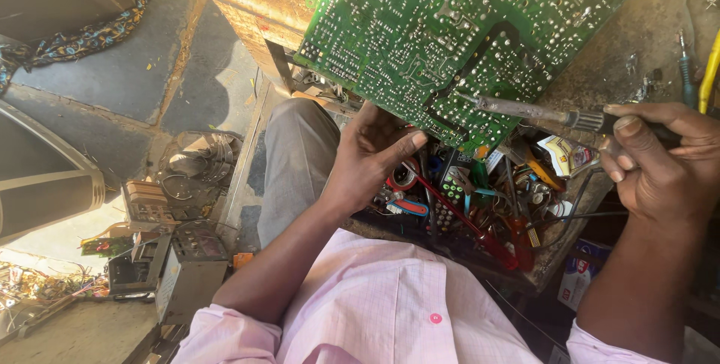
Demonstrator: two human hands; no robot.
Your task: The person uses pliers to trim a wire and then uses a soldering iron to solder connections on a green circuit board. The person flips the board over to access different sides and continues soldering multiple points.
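A large green circuit board (450, 34), solder side up, fills the upper middle of the head view. My left hand (371, 158) grips its near edge, thumb on top. My right hand (660, 158) is closed around the dark handle of a soldering iron (540, 113). The iron's metal tip rests on the board near its lower edge. Both forearms come out of pink shirt sleeves at the bottom.
Under the board lies a box of clutter (487, 199) with red-handled screwdrivers, tape rolls, a remote and wires. A yellow-handled tool (709, 71) lies at the far right. Old electronics boxes (187, 266) and wire coils sit on the floor at the left.
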